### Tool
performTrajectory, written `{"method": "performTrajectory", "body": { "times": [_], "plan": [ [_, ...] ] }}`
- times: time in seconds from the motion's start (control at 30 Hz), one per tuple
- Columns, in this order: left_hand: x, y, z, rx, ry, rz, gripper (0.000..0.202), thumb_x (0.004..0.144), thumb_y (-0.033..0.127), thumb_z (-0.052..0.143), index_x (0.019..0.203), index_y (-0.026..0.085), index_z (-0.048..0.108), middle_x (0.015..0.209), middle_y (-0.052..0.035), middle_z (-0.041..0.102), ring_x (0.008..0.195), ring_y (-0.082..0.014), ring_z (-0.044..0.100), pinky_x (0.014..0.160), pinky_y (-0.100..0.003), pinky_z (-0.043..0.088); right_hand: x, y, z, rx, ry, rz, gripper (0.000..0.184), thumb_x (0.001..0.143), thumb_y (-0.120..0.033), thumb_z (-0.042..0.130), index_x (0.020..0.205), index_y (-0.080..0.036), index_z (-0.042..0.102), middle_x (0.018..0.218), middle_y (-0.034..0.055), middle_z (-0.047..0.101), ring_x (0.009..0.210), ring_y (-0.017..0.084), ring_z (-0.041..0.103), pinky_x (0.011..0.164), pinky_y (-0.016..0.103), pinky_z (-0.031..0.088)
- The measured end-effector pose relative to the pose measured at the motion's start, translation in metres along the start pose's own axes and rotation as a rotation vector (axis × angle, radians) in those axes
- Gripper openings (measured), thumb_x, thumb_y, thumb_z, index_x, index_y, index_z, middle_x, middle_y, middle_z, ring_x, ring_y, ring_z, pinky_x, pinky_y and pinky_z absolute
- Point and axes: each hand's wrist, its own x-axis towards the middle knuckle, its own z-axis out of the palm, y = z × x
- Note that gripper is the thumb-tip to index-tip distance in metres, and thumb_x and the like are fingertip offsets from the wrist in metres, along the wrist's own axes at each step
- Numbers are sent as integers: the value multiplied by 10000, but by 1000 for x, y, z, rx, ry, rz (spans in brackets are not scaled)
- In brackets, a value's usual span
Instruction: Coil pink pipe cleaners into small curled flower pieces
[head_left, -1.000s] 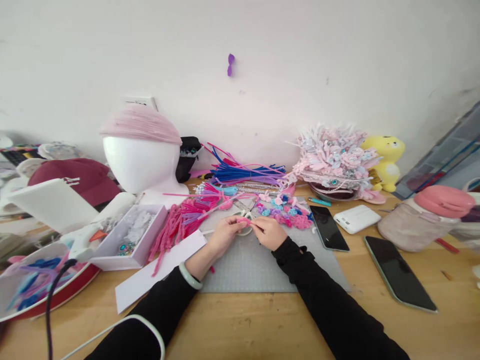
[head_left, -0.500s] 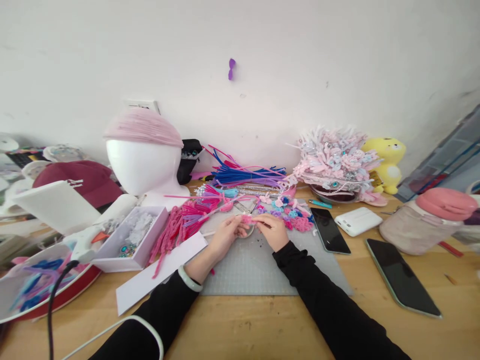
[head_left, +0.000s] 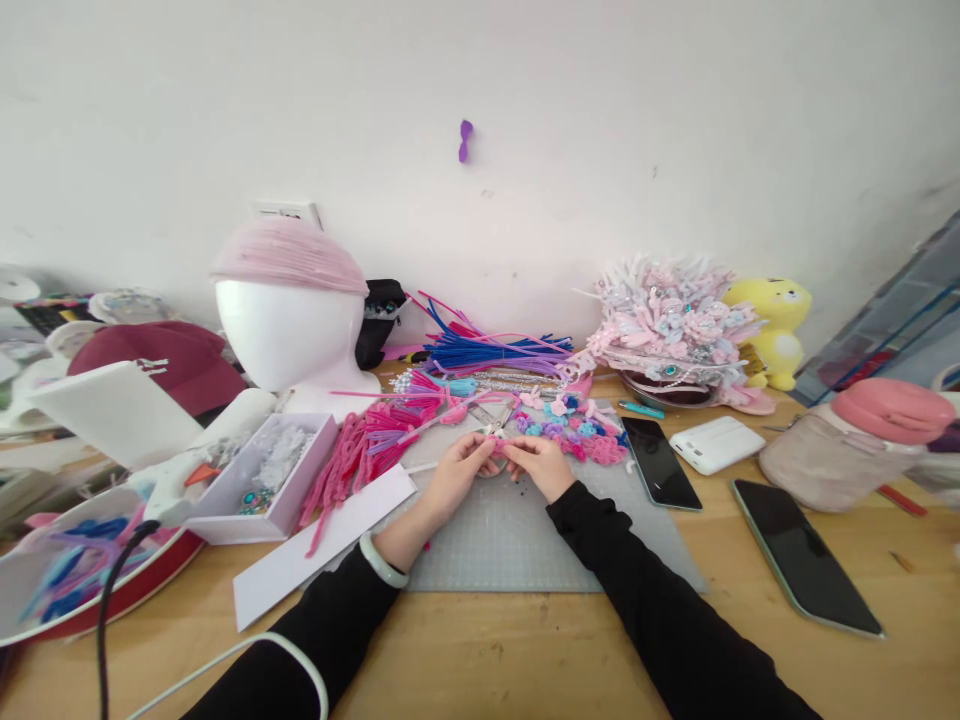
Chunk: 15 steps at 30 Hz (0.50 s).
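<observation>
My left hand (head_left: 456,472) and my right hand (head_left: 537,463) meet over the grey cutting mat (head_left: 517,540). Both pinch a small pink pipe-cleaner piece (head_left: 498,447) between their fingertips. Small pink, blue and purple pipe-cleaner flowers (head_left: 574,432) lie just beyond my right hand. A heap of pink pipe-cleaner bundles (head_left: 360,450) lies to the left of my left hand. Scissors (head_left: 495,420) rest just behind my fingers.
A white mannequin head with a pink cap (head_left: 289,305) stands at the back left. A white box of trinkets (head_left: 262,475), a glue gun (head_left: 195,450) and a white card (head_left: 322,545) lie left. Two phones (head_left: 658,455) (head_left: 802,555), a power bank (head_left: 714,443) and a decorated headdress (head_left: 667,320) are right.
My hands have stayed together on the pink piece, shifting only slightly while the fingers work it. The view has drifted a little.
</observation>
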Motion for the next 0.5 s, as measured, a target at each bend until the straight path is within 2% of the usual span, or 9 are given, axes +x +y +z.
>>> {"method": "performTrajectory", "body": {
  "times": [0.17, 0.27, 0.37, 0.43, 0.5],
  "plan": [
    [1, -2, -2, -66, 24, -11, 159, 698, 303, 553, 702, 146, 528, 487, 36, 529, 468, -70, 470, 494, -181, 347, -2, 1, 0, -31, 4, -5, 159, 561, -288, 632, 601, -140, 590, 428, -44, 520, 389, 86, 472, 387, 210, 400],
    [0, -2, 1, -232, 14, -51, 134, 671, 261, 585, 682, 143, 523, 536, 27, 540, 515, -74, 493, 541, -190, 371, -1, 2, 3, 3, 27, -5, 156, 556, -287, 633, 578, -142, 580, 421, -44, 519, 373, 82, 463, 382, 208, 391],
    [-5, 0, 9, -415, 9, -34, 113, 664, 227, 598, 689, 146, 524, 615, 23, 545, 598, -75, 515, 620, -199, 391, 0, 5, 7, 101, 87, 1, 174, 555, -307, 627, 586, -141, 584, 423, -40, 521, 374, 79, 460, 381, 203, 388],
    [-7, 2, 13, -468, 22, -20, 109, 665, 219, 601, 693, 146, 526, 639, 24, 541, 624, -73, 518, 651, -202, 393, 0, 7, 8, 154, 124, 6, 188, 556, -319, 622, 605, -140, 591, 432, -36, 523, 384, 78, 461, 379, 198, 385],
    [-9, 2, 15, -450, 27, -21, 117, 669, 232, 597, 680, 143, 523, 630, 22, 537, 617, -77, 515, 649, -211, 395, 0, 8, 8, 117, 120, -2, 185, 564, -319, 615, 604, -140, 588, 427, -39, 515, 373, 73, 450, 371, 194, 378]
  ]
}}
